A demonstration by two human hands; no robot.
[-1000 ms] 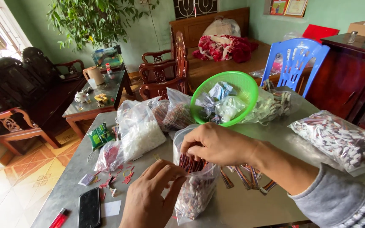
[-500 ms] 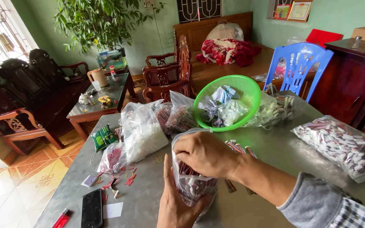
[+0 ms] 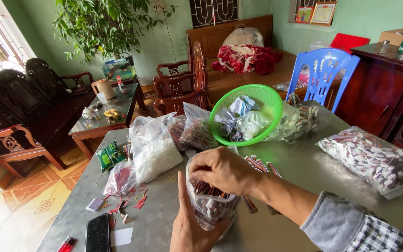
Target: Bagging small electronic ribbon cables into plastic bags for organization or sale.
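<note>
Cupping the clear plastic bag [image 3: 209, 205] of red-brown sticks from below, the left hand [image 3: 190, 228] had fingers pressed together, while the right hand [image 3: 225, 170] fingers curled into its mouth; filling looked partly done, loose sticks [image 3: 257, 164] lying just beyond.

Living room of a home: carved dark wooden armchairs [image 3: 5, 112] at left, glass-topped coffee table [image 3: 110, 109] with tea things, leafy indoor tree [image 3: 103, 23] upper left, wooden bed [image 3: 239, 60] with red blanket [image 3: 243, 58] at top centre.
</note>
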